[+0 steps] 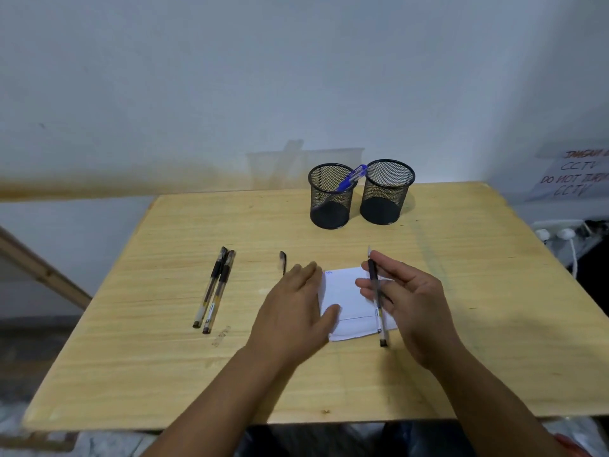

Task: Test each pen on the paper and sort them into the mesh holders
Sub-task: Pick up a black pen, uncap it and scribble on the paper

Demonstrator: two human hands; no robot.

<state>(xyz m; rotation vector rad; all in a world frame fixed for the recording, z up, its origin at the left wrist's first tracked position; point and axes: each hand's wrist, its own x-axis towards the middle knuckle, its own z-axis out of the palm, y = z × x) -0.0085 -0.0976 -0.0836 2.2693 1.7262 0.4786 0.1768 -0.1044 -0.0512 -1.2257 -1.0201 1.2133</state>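
The left hand (298, 308) is lying palm down on the wooden table (164, 357), fingers together and nothing gripped, its thumb (331, 313) pressing the left edge of the white paper (346, 291). The right hand (408, 301) is hovering over the paper's right side, thumb and fingers closed on a black gel pen (375, 291) at its rubber grip; the pen is pointing its uncapped tip away from the person, and its tail is reaching past the paper's near edge. The left hand is covering the lower part of a black pen cap (282, 260) lying just beyond its fingertips, so whether a whole pen is lying there cannot be told. A small blue mark is showing at the paper's far left corner, too small to read, and a thin line is running across the sheet near its near edge. Two more black gel pens (216, 288) are lying side by side and touching, well to the left of the paper. At the far edge, two black mesh holders are standing just beside each other: the left holder (329, 199) is holding blue pens (352, 178) leaning toward the right holder (385, 196). A handwritten sign (573, 174) at the right is being cut off by the frame.
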